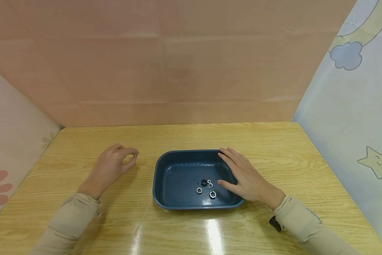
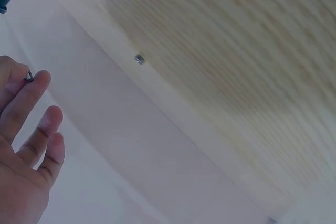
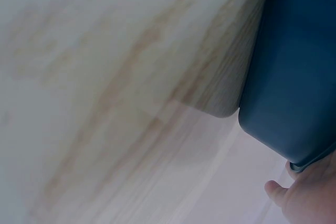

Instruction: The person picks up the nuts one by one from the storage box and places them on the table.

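Observation:
My left hand [image 1: 112,166] pinches a small metal nut [image 2: 29,77] between thumb and forefinger, above the table left of the tray. The other fingers stay apart from it. A blue plastic tray [image 1: 175,151] stands mid-table. Inside, toward its right side, lie several nuts: a black nut [image 1: 204,182], a larger silver nut [image 1: 212,194] and smaller silver ones. My right hand [image 1: 246,177] rests over the tray's right rim, fingers stretched toward the far corner and thumb over the inside. In the left wrist view, another small metal nut [image 2: 139,59] sits on the wooden table.
The light wooden table [image 1: 261,141] runs back to a pinkish-brown backdrop [image 1: 165,71]. Patterned white panels stand at the left and right sides. A dark band [image 1: 275,224] shows under the right sleeve.

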Action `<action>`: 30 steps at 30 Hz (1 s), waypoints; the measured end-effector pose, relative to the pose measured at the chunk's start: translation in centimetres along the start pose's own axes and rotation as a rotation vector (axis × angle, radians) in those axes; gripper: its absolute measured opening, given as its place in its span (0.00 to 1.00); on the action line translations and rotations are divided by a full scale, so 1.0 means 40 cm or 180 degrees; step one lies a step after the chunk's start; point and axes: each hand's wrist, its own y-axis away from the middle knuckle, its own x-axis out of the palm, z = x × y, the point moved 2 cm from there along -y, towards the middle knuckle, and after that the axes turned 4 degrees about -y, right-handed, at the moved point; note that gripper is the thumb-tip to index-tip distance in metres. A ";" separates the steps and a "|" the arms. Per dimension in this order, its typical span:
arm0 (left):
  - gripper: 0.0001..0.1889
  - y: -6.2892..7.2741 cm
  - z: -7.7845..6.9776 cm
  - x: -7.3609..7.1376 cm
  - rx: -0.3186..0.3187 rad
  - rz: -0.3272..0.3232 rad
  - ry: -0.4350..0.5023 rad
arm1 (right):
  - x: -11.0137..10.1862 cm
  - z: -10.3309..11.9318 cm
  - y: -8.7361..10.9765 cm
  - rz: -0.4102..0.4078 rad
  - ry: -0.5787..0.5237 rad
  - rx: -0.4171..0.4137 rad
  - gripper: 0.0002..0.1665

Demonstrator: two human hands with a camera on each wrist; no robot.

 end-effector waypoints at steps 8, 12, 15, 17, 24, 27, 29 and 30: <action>0.10 0.015 0.013 -0.003 -0.0075 0.0132 -0.0041 | 0.002 -0.003 0.001 -0.0033 -0.0003 -0.0028 0.49; 0.11 0.021 0.017 -0.007 -0.0102 0.0133 -0.0028 | 0.002 -0.004 0.001 -0.0034 -0.0010 -0.0026 0.50; 0.10 0.025 0.021 -0.009 -0.0156 0.0172 -0.0002 | 0.003 -0.005 0.000 -0.0035 -0.0010 -0.0026 0.50; 0.10 0.029 0.025 -0.011 -0.0198 0.0223 0.0012 | 0.002 -0.004 0.000 -0.0032 -0.0011 -0.0026 0.50; 0.09 0.046 0.038 -0.013 -0.0380 0.0505 -0.0002 | 0.002 -0.004 -0.001 -0.0033 -0.0009 -0.0030 0.49; 0.09 0.053 0.043 -0.014 -0.0366 0.0515 -0.0007 | 0.001 -0.004 -0.001 -0.0020 -0.0018 -0.0019 0.50; 0.10 0.057 0.046 -0.014 -0.0334 0.0481 -0.0020 | 0.001 -0.004 -0.001 -0.0011 -0.0008 -0.0016 0.50; 0.10 0.059 0.048 -0.014 -0.0311 0.0460 -0.0026 | 0.001 -0.004 -0.001 0.0000 -0.0010 -0.0009 0.50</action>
